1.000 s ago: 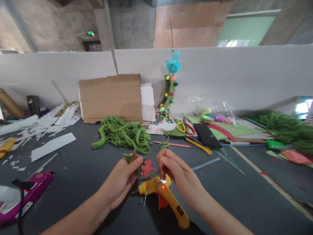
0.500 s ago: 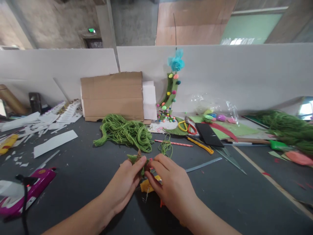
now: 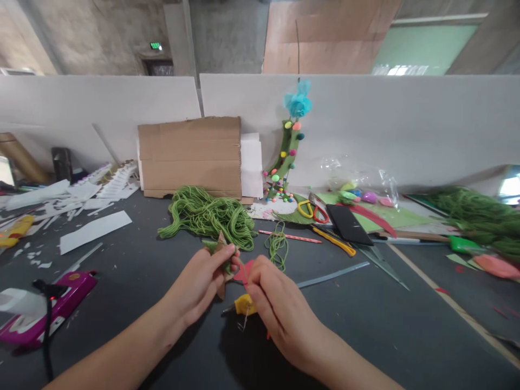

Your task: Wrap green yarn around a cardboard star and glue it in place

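My left hand (image 3: 203, 276) is closed on a small pointed cardboard piece (image 3: 221, 290) partly wrapped in green yarn. Its full shape is hidden by the fingers. A thin strand runs from it to my right hand (image 3: 276, 303), whose fingers are pinched together on the strand's end. Under the right hand lies a yellow glue gun (image 3: 245, 305), its dark nozzle pointing left and a wire stand below. Between the hands, a flat red piece (image 3: 242, 271) shows on the table. Beyond the hands lie a heap of green yarn (image 3: 209, 214) and a small loose tangle of yarn (image 3: 277, 246).
Behind stand a cardboard sheet (image 3: 189, 157) and a pompom-decorated green ornament (image 3: 289, 143). To the right lie scissors (image 3: 319, 208), a yellow cutter (image 3: 335, 242), a pencil (image 3: 290, 236) and a dark phone-like slab (image 3: 348, 225). A purple power strip (image 3: 69, 292) and paper scraps (image 3: 95, 233) are at left.
My hands have drawn apart slightly, with the strand now stretched between them. The left hand has moved left and up, uncovering more of the cardboard piece. The glue gun's nozzle now shows.
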`<state>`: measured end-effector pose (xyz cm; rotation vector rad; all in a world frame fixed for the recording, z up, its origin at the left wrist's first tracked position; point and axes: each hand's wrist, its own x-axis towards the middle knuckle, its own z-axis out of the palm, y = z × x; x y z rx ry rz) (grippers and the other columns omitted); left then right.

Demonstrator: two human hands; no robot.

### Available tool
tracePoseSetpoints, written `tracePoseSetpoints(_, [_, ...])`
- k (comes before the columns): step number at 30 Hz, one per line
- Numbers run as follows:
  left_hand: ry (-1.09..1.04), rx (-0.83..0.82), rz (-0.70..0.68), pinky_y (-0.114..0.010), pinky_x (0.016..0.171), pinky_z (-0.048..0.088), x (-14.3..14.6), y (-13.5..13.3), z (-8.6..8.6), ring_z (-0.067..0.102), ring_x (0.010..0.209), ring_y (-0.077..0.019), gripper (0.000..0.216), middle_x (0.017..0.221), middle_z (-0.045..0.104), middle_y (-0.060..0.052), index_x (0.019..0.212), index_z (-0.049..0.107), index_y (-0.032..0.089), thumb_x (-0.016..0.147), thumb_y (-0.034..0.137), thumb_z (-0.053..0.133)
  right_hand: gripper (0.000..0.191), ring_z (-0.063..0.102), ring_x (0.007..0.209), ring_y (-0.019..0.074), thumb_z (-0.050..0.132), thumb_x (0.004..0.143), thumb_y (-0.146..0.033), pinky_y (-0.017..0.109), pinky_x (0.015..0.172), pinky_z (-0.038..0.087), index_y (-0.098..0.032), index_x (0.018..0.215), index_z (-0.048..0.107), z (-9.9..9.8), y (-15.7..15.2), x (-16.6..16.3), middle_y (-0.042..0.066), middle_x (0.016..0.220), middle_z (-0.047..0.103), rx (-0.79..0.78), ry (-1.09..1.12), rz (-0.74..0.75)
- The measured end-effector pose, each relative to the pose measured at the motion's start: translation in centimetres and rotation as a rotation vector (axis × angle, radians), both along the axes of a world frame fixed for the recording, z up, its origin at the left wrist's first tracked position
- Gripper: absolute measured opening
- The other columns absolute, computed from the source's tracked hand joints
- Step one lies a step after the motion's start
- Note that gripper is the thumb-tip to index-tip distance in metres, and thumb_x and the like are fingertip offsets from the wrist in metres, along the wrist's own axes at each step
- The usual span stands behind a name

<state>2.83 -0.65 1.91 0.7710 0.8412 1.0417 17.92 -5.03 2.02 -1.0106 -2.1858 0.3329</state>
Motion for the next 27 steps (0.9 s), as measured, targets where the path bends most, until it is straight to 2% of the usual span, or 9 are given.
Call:
tracePoseSetpoints(2, [0.017, 0.033, -0.005, -0.021, 0.068, 0.043, -0.5, 0.5, -0.1, 0.053, 0.068, -0.0100, 0.012, 0.070, 0.060, -0.002, 0.072, 0.067, 0.010, 0.073, 0.021, 0.067, 0.026, 0.047, 0.061, 0.0115, 0.036, 0.093, -0.026, 0.022, 0.054, 0.037, -0.019, 0.070, 0.046, 0.0, -0.7, -0.5, 0.000, 0.071, 0.054, -0.078, -0.102, 0.074])
tracePoseSetpoints(5, [0.036, 0.070, -0.014, -0.022, 0.067, 0.042, -1.1, 1.0, -0.4, 0.053, 0.069, -0.0107, 0.009, 0.071, 0.060, -0.003, 0.073, 0.067, 0.008, 0.071, 0.017, 0.068, 0.040, 0.045, 0.051, 0.0086, 0.052, 0.086, -0.040, 0.022, 0.047, 0.029, -0.017, 0.054, 0.047, -0.3, -1.6, -1.5, -0.004, 0.057, 0.054, -0.109, -0.339, 0.293])
tracePoseSetpoints(7, [0.050, 0.078, -0.015, -0.023, 0.066, 0.042, -1.4, 1.2, -0.8, 0.052, 0.069, -0.0113, 0.009, 0.071, 0.060, -0.004, 0.072, 0.067, 0.008, 0.071, 0.017, 0.068, 0.037, 0.050, 0.053, 0.0093, 0.058, 0.081, -0.044, 0.022, 0.047, 0.029, -0.018, 0.056, 0.053, -0.1, -1.6, -1.8, -0.003, 0.060, 0.059, -0.127, -0.435, 0.339])
tracePoseSetpoints(8, [0.056, 0.080, -0.014, -0.023, 0.066, 0.041, -1.6, 1.3, -1.0, 0.052, 0.069, -0.0115, 0.009, 0.071, 0.060, -0.004, 0.071, 0.067, 0.008, 0.072, 0.017, 0.067, 0.030, 0.053, 0.055, 0.0107, 0.059, 0.081, -0.041, 0.023, 0.048, 0.029, -0.018, 0.061, 0.057, 0.1, -1.5, -1.7, -0.002, 0.064, 0.062, -0.152, -0.473, 0.267])
tracePoseSetpoints(10, [0.063, 0.081, -0.008, -0.024, 0.067, 0.041, -1.9, 1.5, -1.4, 0.051, 0.069, -0.0117, 0.008, 0.072, 0.060, -0.005, 0.070, 0.067, 0.007, 0.072, 0.015, 0.066, 0.015, 0.058, 0.060, 0.0155, 0.058, 0.081, -0.031, 0.025, 0.049, 0.028, -0.018, 0.074, 0.062, 0.9, -0.9, -1.0, 0.002, 0.071, 0.066, -0.226, -0.555, -0.019])
tracePoseSetpoints(12, [0.057, 0.082, 0.000, -0.024, 0.068, 0.040, -2.1, 1.5, -1.5, 0.051, 0.070, -0.0116, 0.005, 0.073, 0.060, -0.005, 0.068, 0.066, 0.007, 0.071, 0.011, 0.065, 0.021, 0.060, 0.056, 0.0194, 0.051, 0.083, -0.028, 0.026, 0.047, 0.024, -0.018, 0.071, 0.063, 1.6, -0.5, 0.3, 0.005, 0.063, 0.065, -0.317, -0.698, -0.271])
tracePoseSetpoints(16, [0.016, 0.075, 0.012, -0.023, 0.067, 0.040, -2.3, 1.4, -1.1, 0.051, 0.072, -0.0116, 0.009, 0.074, 0.059, -0.005, 0.063, 0.064, 0.008, 0.071, 0.008, 0.061, 0.033, 0.059, 0.050, 0.0219, 0.049, 0.081, -0.041, 0.027, 0.044, 0.018, -0.019, 0.061, 0.063, 1.2, -0.7, 2.8, 0.008, 0.057, 0.064, -0.498, -0.851, -0.417])
tracePoseSetpoints(22, [-0.073, 0.056, -0.031, -0.022, 0.067, 0.042, -2.5, 0.7, -0.3, 0.050, 0.071, -0.0108, 0.007, 0.077, 0.058, -0.006, 0.070, 0.065, 0.007, 0.074, 0.009, 0.060, 0.006, 0.048, 0.052, 0.0128, 0.057, 0.068, -0.026, 0.024, 0.047, 0.023, -0.020, 0.069, 0.053, -2.5, -1.8, 4.5, -0.001, 0.061, 0.058, -0.682, -0.377, -0.397])
tracePoseSetpoints(27, [-0.129, 0.016, -0.051, -0.021, 0.068, 0.044, -2.7, 0.4, 0.1, 0.051, 0.069, -0.0099, 0.015, 0.076, 0.059, -0.006, 0.071, 0.063, 0.010, 0.080, 0.022, 0.060, 0.027, 0.038, 0.048, 0.0073, 0.057, 0.057, -0.022, 0.020, 0.047, 0.030, -0.023, 0.070, 0.033, -3.5, -1.9, 5.4, -0.009, 0.058, 0.043, -1.019, 0.335, -0.319])
